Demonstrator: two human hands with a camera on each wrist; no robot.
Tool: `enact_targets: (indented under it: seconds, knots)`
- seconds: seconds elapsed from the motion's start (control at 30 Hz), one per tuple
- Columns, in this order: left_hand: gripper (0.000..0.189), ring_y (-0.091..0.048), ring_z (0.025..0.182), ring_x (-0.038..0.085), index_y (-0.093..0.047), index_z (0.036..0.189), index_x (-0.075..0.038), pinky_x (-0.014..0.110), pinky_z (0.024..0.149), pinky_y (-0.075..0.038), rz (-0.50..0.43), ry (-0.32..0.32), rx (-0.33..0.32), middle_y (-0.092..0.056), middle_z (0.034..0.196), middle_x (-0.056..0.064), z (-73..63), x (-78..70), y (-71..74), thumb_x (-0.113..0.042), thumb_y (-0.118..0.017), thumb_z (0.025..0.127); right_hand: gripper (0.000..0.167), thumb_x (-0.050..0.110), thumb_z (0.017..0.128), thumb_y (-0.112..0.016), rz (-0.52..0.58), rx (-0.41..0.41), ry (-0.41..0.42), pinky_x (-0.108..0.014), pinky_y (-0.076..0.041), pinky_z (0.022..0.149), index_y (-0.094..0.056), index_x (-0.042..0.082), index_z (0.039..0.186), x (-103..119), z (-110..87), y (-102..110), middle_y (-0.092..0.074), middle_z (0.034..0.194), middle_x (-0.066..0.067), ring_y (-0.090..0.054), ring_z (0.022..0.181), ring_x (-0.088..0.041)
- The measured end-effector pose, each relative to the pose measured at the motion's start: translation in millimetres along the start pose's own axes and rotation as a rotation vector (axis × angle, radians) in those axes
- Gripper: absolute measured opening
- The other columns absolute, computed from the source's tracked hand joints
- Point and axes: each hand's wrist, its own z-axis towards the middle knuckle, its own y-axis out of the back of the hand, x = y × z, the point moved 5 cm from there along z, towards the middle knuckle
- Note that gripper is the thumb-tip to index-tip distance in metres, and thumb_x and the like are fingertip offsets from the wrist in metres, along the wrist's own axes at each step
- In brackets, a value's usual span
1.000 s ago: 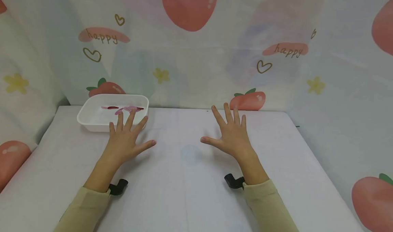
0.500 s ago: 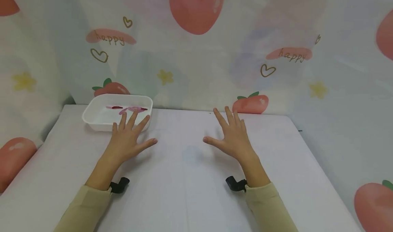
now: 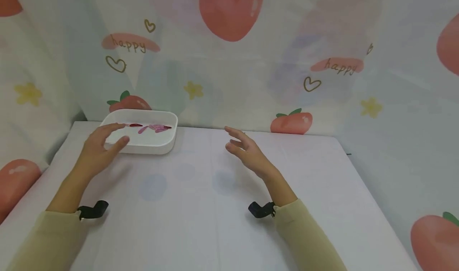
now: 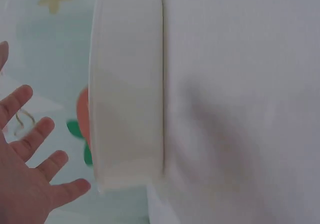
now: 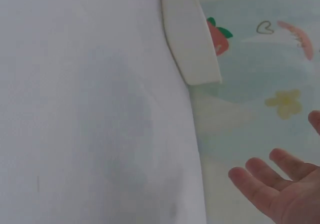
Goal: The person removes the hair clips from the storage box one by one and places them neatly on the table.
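A white plastic tray [image 3: 157, 148] stands at the back left of the table. Several slim pink and dark red pieces [image 3: 157, 128] lie in it, too small to tell their kind. My left hand [image 3: 96, 151] hovers by the tray's left front corner, thumb and fingers apart with nothing between them. Spread fingers of that left hand [image 4: 25, 179] show beside the tray's wall [image 4: 130, 94] in the left wrist view. My right hand [image 3: 251, 153] is held above the table, right of the tray, fingers loosely bent and holding nothing.
A white cloth covers the table [image 3: 186, 223]. Behind it hangs a patterned curtain [image 3: 229, 87] with strawberries, flowers and lettering, which also runs along both sides. Each wrist carries a black camera mount [image 3: 94, 210].
Both hands have swung to the left and turned from flat, spread palms to a sideways pose. The left hand has gone from the tray's front to its left end. The tray stays put.
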Motion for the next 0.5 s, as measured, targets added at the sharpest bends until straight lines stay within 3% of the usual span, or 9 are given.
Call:
enact_targets:
  seconds: [0.17, 0.23, 0.3, 0.37, 0.47, 0.5]
  knots:
    - [0.064, -0.019, 0.142, 0.055, -0.033, 0.155, -0.012, 0.082, 0.101, -0.023, -0.084, 0.139, 0.063, -0.022, 0.159, 0.029, 6.8, 41.6, 27.8, -0.046, -0.047, 0.103, 0.053, 0.037, 0.099, -0.062, 0.120, 0.114, -0.059, -0.052, -0.039, 0.113, -0.043, 0.038, 0.148, -3, 28.2, -29, -0.035, 0.157, 0.001, -0.046, 0.138, -0.028]
    - [0.064, -0.020, 0.142, 0.056, -0.029, 0.158, -0.016, 0.078, 0.103, -0.028, -0.131, 0.191, 0.110, -0.018, 0.162, 0.027, 9.6, 55.6, 34.5, -0.049, -0.043, 0.104, 0.051, 0.035, 0.099, -0.062, 0.145, 0.143, -0.085, -0.052, -0.040, 0.112, -0.044, 0.038, 0.147, -5, 38.7, -40, -0.036, 0.157, 0.002, -0.047, 0.138, -0.024]
    - [0.063, -0.020, 0.143, 0.054, -0.025, 0.159, -0.023, 0.059, 0.103, -0.046, -0.211, 0.236, 0.159, -0.013, 0.165, 0.021, 12.1, 68.7, 38.6, -0.050, -0.040, 0.104, 0.051, 0.034, 0.099, -0.063, 0.192, 0.149, -0.118, -0.051, -0.041, 0.112, -0.046, 0.037, 0.146, -7, 48.3, -50, -0.037, 0.156, 0.001, -0.047, 0.138, -0.023]
    - [0.060, -0.021, 0.145, 0.047, -0.022, 0.160, -0.031, 0.037, 0.094, -0.056, -0.317, 0.280, 0.199, -0.012, 0.166, 0.014, 12.3, 82.2, 42.3, -0.051, -0.037, 0.105, 0.052, 0.032, 0.098, -0.063, 0.258, 0.153, -0.141, -0.052, -0.042, 0.111, -0.046, 0.034, 0.148, -7, 58.4, -61, -0.036, 0.157, -0.003, -0.045, 0.139, -0.028]
    - [0.057, -0.021, 0.147, 0.033, -0.023, 0.158, -0.037, 0.017, 0.076, -0.057, -0.566, 0.352, 0.233, -0.016, 0.163, 0.003, 13.1, 100.8, 44.1, -0.050, -0.039, 0.105, 0.054, 0.028, 0.099, -0.062, 0.366, 0.155, -0.168, -0.053, -0.042, 0.111, -0.044, 0.028, 0.150, -6, 72.0, -77, -0.033, 0.159, -0.012, -0.040, 0.142, -0.036]
    - [0.056, -0.023, 0.145, 0.029, -0.024, 0.158, -0.036, 0.020, 0.076, -0.059, -0.660, 0.371, 0.235, -0.019, 0.160, 0.002, 13.5, 105.9, 44.1, -0.048, -0.040, 0.105, 0.055, 0.027, 0.100, -0.061, 0.397, 0.154, -0.175, -0.054, -0.041, 0.111, -0.043, 0.026, 0.151, -6, 76.3, -82, -0.031, 0.160, -0.014, -0.038, 0.142, -0.039]
